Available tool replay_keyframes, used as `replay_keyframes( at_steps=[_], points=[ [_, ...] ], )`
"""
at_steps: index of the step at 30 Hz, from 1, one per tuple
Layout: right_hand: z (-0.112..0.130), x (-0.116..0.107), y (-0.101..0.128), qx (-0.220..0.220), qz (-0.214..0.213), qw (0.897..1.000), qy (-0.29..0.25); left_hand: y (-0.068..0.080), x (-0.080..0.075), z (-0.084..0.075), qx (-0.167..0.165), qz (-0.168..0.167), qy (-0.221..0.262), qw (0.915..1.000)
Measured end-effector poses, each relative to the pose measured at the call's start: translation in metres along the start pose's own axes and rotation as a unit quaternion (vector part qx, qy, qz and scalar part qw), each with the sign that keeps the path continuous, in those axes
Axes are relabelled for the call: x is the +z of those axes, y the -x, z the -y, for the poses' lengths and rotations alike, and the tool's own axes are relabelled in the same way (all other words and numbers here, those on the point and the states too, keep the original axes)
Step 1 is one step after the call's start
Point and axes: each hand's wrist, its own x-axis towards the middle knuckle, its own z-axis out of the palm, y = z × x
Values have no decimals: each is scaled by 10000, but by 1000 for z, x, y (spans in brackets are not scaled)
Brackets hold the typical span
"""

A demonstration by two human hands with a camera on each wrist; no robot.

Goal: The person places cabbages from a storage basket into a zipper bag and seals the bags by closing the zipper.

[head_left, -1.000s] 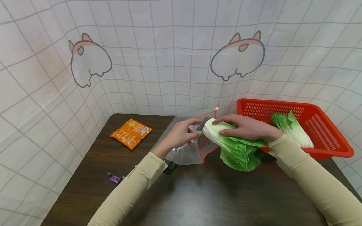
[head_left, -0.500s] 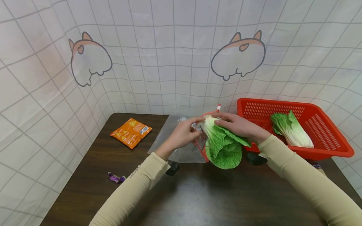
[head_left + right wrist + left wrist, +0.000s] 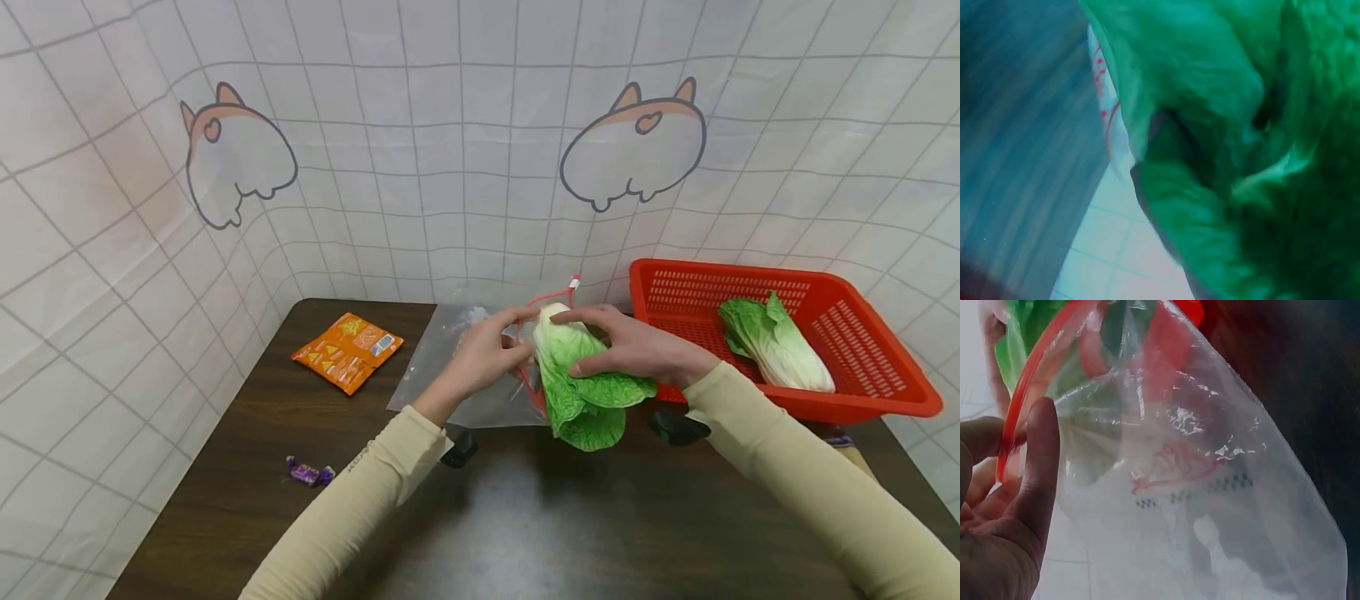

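My left hand (image 3: 483, 354) pinches the red zip edge of a clear plastic zip bag (image 3: 480, 408) between thumb and fingers. In the left wrist view, red lettering shows on the bag (image 3: 1210, 519). My right hand (image 3: 637, 346) grips a Chinese cabbage (image 3: 581, 404), thumb on its near side, fingers over the top. The cabbage's white base is up at the bag's mouth, and its green leaves hang towards me. Whether the base is inside the bag cannot be told. Green leaves (image 3: 1191, 56) fill most of the right wrist view.
A red slotted basket (image 3: 750, 268) stands at the back right, with another Chinese cabbage (image 3: 787, 350) in it. An orange snack packet (image 3: 348, 354) and a purple wrapped candy (image 3: 306, 473) lie on the left of the dark table (image 3: 555, 533). A patterned wall sheet hangs behind.
My right hand has carried the cabbage left to the bag's mouth and turned its leaves towards me. The left hand has kept hold of the bag's edge, shifting slightly.
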Motion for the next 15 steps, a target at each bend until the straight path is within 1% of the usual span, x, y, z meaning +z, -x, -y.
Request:
replay_keyframes(
  at_steps=[1,3,6,8,10,11,13,15],
  points=[
    [0,0,-1,23,-179,9997,138,0,1,0,-16,40,26,10000],
    [1,1,-2,120,-495,9986,169,1,3,0,-47,128,133,9998],
    [2,2,-4,200,-857,9961,-108,2,5,-1,-127,222,289,9993],
    [1,3,-5,263,-970,9941,-406,2,7,-2,-150,191,349,9991],
    [-2,3,-6,360,-965,9914,-807,2,8,-2,-129,98,355,9992],
    [-4,3,-6,357,-890,9895,-1078,2,8,-3,-111,46,355,9993],
    [-7,4,-5,278,-687,9851,-1555,1,8,-2,-77,-83,393,9992],
    [-10,5,-4,143,-502,9806,-1887,-1,7,-3,-97,-169,497,9986]
  ],
)
